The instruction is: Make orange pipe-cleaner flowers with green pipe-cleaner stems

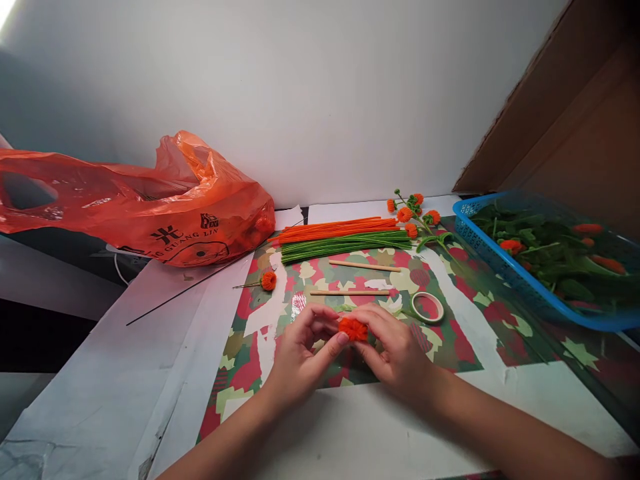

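Observation:
Both hands meet over the patterned sheet [465,333] near the table's front. My left hand [300,357] and my right hand [395,350] pinch a small fuzzy orange pom-pom [353,329] between their fingertips, fingers curled around it. Just behind the hands lie two thin wooden sticks [349,292] and a small roll of tape [427,307]. Further back lie a bundle of orange pipe cleaners [340,230] and a bundle of green pipe cleaners [345,245]. A small orange pom-pom on a wire [268,280] lies to the left.
An orange plastic bag [140,200] sits at the back left. A blue basket [510,270] with green leaves and orange pieces stands at the right. A finished stem with orange flowers [415,217] lies behind. A long thin wire [190,287] crosses the white paper. Cardboard leans at upper right.

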The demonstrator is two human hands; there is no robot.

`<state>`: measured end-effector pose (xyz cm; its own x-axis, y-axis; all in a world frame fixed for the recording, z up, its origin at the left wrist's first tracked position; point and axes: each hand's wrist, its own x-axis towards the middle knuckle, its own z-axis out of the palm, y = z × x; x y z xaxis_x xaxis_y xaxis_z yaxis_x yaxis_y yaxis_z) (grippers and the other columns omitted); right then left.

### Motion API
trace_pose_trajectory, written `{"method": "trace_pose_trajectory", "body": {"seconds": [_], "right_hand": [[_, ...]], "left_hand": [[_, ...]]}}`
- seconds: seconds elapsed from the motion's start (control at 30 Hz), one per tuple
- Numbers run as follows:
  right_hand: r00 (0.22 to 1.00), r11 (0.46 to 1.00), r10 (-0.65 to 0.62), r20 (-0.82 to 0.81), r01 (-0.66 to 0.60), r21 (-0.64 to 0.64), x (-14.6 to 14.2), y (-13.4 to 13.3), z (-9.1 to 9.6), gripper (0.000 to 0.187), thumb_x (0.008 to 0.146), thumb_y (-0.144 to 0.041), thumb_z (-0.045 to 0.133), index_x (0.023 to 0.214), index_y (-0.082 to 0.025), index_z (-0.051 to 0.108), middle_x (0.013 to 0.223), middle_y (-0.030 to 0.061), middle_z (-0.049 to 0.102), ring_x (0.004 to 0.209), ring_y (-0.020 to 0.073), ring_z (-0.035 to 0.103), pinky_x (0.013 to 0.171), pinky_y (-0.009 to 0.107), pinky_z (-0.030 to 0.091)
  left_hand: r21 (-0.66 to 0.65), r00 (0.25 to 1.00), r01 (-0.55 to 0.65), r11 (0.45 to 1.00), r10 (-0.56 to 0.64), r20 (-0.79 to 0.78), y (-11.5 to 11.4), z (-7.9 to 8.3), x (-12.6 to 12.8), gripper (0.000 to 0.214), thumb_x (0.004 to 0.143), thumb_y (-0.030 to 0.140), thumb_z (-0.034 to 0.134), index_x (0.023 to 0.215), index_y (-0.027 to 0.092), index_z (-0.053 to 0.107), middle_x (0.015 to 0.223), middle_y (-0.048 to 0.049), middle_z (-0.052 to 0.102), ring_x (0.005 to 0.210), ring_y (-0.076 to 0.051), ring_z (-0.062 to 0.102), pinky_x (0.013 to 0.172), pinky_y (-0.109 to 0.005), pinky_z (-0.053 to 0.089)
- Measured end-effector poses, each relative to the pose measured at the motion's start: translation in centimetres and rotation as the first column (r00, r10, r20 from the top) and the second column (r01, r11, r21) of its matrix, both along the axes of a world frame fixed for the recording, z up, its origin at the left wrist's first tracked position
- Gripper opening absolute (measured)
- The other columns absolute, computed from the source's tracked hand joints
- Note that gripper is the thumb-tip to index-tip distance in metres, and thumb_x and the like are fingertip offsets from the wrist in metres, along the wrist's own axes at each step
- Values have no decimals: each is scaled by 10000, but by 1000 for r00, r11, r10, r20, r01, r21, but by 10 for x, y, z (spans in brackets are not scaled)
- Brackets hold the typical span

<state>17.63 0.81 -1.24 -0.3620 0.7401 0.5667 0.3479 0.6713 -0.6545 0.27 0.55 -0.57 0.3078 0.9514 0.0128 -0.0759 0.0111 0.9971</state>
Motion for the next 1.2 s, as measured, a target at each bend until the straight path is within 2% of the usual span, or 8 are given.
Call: {"method": "trace_pose_trajectory", "body": {"seconds": [0.17,0.37,0.57,0.77,0.87,0.97,1.1,1.2], "right_hand": [[1000,1000,7,-9,-7,-10,0,-1,2,329,831,-43,478,1111,-203,539,937,72,653,874,192,621,742,295,535],[996,989,-80,-30,75,-126,4,-2,6,369,793,-164,640,1152,-209,567,1005,75,680,901,199,651,730,291,552],[990,993,-114,-77,115,-1,6,0,5,361,799,-149,646,1152,-196,585,1028,90,689,978,214,631,826,341,531],[978,977,-174,-111,158,-142,4,-2,4,141,818,-148,617,940,-202,662,815,44,711,731,168,655,563,250,523],[980,960,-187,-70,167,-222,3,-5,7,283,774,-196,675,1054,-202,640,964,79,708,839,204,663,522,242,515],[992,977,-117,-50,106,-187,4,-5,9,510,738,-220,726,1220,-213,561,1135,105,661,1006,234,628,607,264,543],[997,996,-51,-61,46,-81,5,-1,6,349,789,-199,688,1129,-220,616,1007,76,698,918,206,650,794,343,536],[998,996,-54,-25,52,-77,5,0,3,293,801,-191,678,1087,-209,617,978,73,703,885,206,648,778,348,527]], "left_hand": [[-1,1000,1,1000,-1,-1,-1,1,0,151,860,278,614,947,214,508,850,2,620,773,-116,606,707,-229,508],[-56,998,-60,997,58,-29,1,2,0,202,802,279,684,934,206,550,818,11,637,747,-114,623,677,-211,531],[-38,986,-161,986,159,-53,2,6,0,162,793,292,688,887,198,595,815,10,634,702,-101,607,607,-180,515],[-70,983,-186,980,186,-16,5,7,0,129,790,296,687,856,191,652,773,5,658,646,-91,596,555,-164,489],[-34,983,-184,982,183,-28,4,7,0,116,805,289,671,879,200,674,803,-7,682,676,-107,619,583,-181,511],[70,980,-162,984,169,-104,1,8,-1,100,812,264,664,890,207,691,854,-19,696,762,-134,648,663,-207,536],[47,986,-108,993,113,-124,-1,7,-1,99,801,270,676,879,210,676,824,-9,680,725,-126,635,616,-195,533],[-74,994,-102,992,98,-52,1,6,0,120,783,289,695,843,197,648,763,6,656,662,-102,606,575,-175,511]]}}
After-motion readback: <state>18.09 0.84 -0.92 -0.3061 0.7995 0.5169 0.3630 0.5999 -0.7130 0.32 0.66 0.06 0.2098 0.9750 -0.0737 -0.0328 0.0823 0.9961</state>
